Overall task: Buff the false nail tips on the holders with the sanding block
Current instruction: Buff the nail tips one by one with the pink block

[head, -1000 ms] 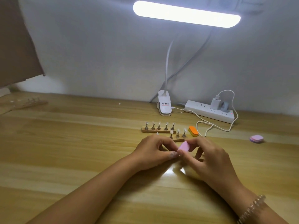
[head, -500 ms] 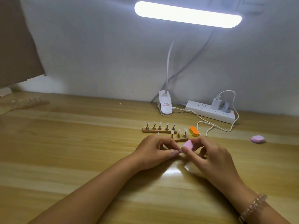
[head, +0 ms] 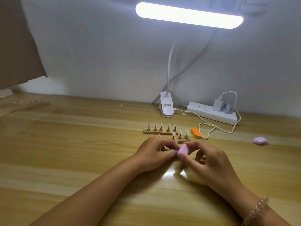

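- Right hand (head: 210,162): thumb and forefinger pinch the pink sanding block (head: 183,149) by its edges. This leaves one broad face free, which suits rubbing. The other fingers are loosely bent behind it. There is a bead bracelet (head: 257,209) on that wrist.
- Left hand (head: 156,152): fingers are curled in, with the thumb meeting the fingertips right against the block. I cannot tell what it pinches. My guess is a single holder lifted out so its tip can be turned to the block.
- Both hands sit low over the wooden table (head: 81,152), just in front of the racks. The forearms look rested, probably for steadiness on such small work.
- Near strip (head: 180,139): three holders show with pale nail tips up, plus one more tip peeping past the left knuckles. The rest is hidden by the hands.
- Far strip (head: 160,131): it carries five holders, tips upright, and lies just behind the near one. Both are close enough to reach without moving the arms.
- Spare orange block (head: 196,132) lies beside the near strip's right end. A second pink block (head: 259,141) sits well apart to the right.
- Lamp bar (head: 189,15) hangs over the work and throws glare on the table between the wrists. Its clip base (head: 166,106) and a power strip (head: 211,112) stand against the wall.
- Judgement: buffing looks under way on one tip. I cannot tell how many are done.
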